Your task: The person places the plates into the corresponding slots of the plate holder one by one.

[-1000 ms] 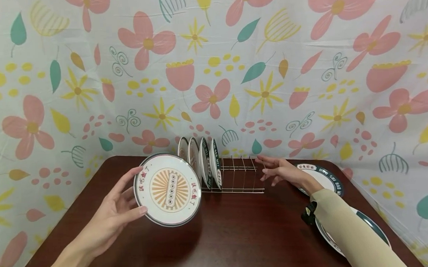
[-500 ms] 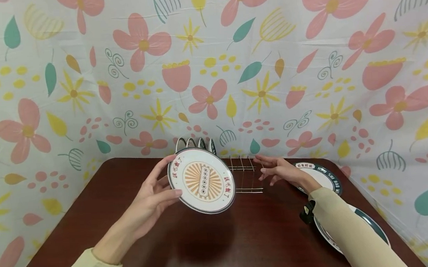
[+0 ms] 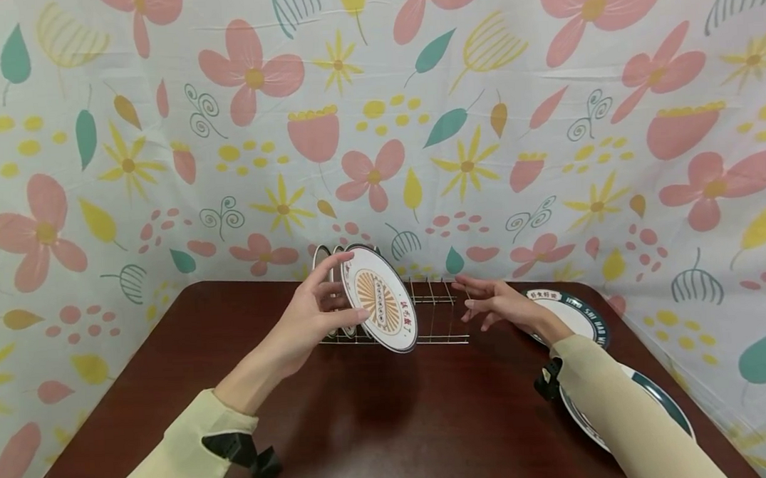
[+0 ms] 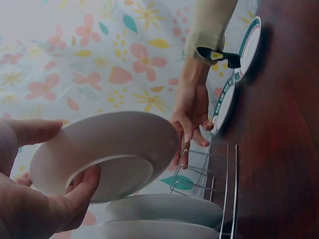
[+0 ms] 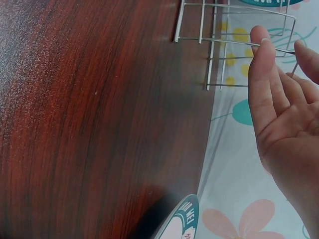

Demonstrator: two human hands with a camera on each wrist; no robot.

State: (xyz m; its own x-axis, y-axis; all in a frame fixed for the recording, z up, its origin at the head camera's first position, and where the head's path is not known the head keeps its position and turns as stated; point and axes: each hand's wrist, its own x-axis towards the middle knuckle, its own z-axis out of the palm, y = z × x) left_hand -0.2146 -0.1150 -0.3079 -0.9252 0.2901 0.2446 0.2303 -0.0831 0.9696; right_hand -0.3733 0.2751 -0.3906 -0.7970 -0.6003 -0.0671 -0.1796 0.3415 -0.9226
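Note:
My left hand (image 3: 303, 321) grips a white plate (image 3: 386, 303) with an orange sunburst centre and red characters by its left edge. The plate is tilted in front of the dish rack; its underside and foot ring face the left wrist view. Several plates (image 4: 164, 209) stand on edge in the left part of the wire dish rack (image 3: 435, 340), mostly hidden in the head view by the held plate and hand. My right hand (image 3: 501, 305) holds the wire at the rack's right end between thumb and fingers (image 5: 263, 64).
Two white plates with dark green rims lie on the right of the brown table (image 3: 493, 419): a farther plate (image 3: 562, 309) and a nearer plate (image 3: 659, 398) partly under the right sleeve. Behind the table hangs a flower-patterned cloth (image 3: 378, 125).
My left hand has carried the plate rightward and up toward the rack, turning its face to the right. The right hand stays at the rack's end.

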